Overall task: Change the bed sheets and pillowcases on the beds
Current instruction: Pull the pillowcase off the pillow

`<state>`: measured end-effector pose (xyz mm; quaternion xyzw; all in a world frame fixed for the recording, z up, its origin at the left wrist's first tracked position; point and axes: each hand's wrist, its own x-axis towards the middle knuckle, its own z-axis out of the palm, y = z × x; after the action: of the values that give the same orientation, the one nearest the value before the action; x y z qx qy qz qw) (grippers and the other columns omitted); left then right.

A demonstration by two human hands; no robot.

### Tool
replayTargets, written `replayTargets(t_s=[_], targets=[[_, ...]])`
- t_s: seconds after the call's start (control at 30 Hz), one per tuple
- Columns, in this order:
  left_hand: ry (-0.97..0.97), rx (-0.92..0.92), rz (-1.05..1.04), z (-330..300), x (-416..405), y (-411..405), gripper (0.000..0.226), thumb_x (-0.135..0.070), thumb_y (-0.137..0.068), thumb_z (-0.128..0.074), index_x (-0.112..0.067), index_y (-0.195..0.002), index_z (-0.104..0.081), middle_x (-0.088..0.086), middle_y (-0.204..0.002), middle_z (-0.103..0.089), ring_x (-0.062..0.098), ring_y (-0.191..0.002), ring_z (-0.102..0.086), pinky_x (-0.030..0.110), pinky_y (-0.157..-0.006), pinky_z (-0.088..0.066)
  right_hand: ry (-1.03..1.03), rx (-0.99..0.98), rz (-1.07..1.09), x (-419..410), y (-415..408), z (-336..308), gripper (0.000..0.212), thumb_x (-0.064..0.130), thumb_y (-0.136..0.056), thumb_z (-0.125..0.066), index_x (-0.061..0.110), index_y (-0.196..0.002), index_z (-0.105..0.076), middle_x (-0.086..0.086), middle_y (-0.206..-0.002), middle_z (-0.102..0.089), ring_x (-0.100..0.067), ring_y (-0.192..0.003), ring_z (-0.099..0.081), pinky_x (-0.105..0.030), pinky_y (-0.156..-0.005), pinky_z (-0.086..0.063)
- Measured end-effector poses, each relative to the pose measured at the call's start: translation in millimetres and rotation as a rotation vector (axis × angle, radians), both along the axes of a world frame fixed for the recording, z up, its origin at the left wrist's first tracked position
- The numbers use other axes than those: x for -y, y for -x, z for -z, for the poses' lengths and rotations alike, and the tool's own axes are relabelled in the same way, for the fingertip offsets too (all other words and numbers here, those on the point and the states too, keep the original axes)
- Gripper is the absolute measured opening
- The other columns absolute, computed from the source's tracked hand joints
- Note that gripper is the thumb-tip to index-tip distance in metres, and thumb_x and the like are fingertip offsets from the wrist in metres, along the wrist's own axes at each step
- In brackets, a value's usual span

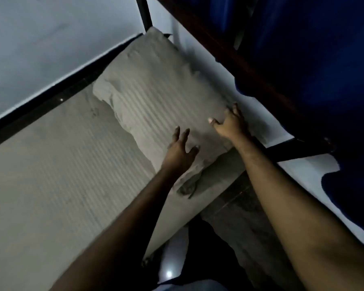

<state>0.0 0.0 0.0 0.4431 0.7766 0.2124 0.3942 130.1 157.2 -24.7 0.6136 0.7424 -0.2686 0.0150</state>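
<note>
A pillow (156, 89) in a pale striped case lies across the head of the bed, on a sheet (51, 171) with the same stripes. My left hand (182, 147) rests on the pillow's near part, fingers spread and straight. My right hand (230, 122) lies with spread fingers at the pillow's right edge, by the frame. The pillow's near corner (189, 185) is crumpled and hangs toward the mattress edge.
A black metal bed frame (40, 108) runs along the white wall (40, 49) on the left, with a post (144, 13) at the head. Dark blue fabric (313, 70) hangs at upper right over a dark wooden rail. The floor (235, 217) shows below the mattress edge.
</note>
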Motion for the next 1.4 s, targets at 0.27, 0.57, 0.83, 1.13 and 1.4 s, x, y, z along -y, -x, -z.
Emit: replayTargets(t_s=[0.27,0.57,0.83,1.13,1.4], targets=[[0.278,-0.049,0.042,87.8,-49.7,10.3,0.087,-0.056,-0.092,-0.062,-0.030,-0.161,-0.015,-0.006,-0.169,0.008,0.021,-0.155,-0.015,0.052,-0.122,-0.022,0.188,-0.053,0.059,-64.2,2.0,85.8,0.136,0.051,-0.068,-0.087,0.010,-0.160,0.005,-0.018,-0.165,0.015,-0.033,-0.154,0.009,-0.046,-0.125,-0.007],[0.420,-0.206,0.170,119.5,-53.5,10.8,0.087,-0.054,-0.092,-0.058,-0.040,-0.160,-0.004,-0.014,-0.167,0.015,0.013,-0.156,0.001,0.061,-0.121,-0.003,0.320,-0.056,0.107,-97.7,14.4,131.0,0.153,0.044,-0.055,-0.096,0.006,-0.157,0.011,-0.017,-0.166,-0.004,-0.028,-0.154,-0.008,-0.042,-0.124,-0.016],[0.345,-0.229,0.111,94.3,-15.4,13.5,0.102,-0.052,-0.087,-0.066,-0.037,-0.160,0.002,-0.013,-0.166,0.022,0.017,-0.156,0.004,0.060,-0.122,-0.012,0.338,-0.098,0.089,-73.2,20.2,88.9,0.114,0.046,-0.063,-0.093,-0.001,-0.150,-0.035,-0.016,-0.155,-0.041,-0.027,-0.143,-0.040,-0.031,-0.115,-0.036],[0.190,-0.092,-0.454,21.7,81.6,1.1,0.143,-0.061,-0.073,-0.078,-0.008,-0.155,0.026,0.017,-0.163,0.027,0.045,-0.152,0.013,0.054,-0.121,-0.012,0.222,-0.214,-0.292,64.2,125.9,-50.5,0.079,0.053,-0.063,-0.088,0.009,-0.123,-0.064,-0.015,-0.122,-0.068,-0.030,-0.115,-0.064,-0.036,-0.093,-0.053],[-0.302,-0.019,-0.971,-27.9,264.3,41.1,0.130,-0.042,-0.072,-0.086,-0.016,-0.160,0.006,0.010,-0.167,-0.006,0.031,-0.154,-0.014,0.048,-0.124,-0.020,-0.146,-0.215,-0.702,319.8,216.8,-183.7,0.039,0.047,-0.070,-0.074,0.021,-0.083,-0.048,-0.018,-0.098,-0.069,-0.040,-0.097,-0.065,-0.041,-0.074,-0.049]])
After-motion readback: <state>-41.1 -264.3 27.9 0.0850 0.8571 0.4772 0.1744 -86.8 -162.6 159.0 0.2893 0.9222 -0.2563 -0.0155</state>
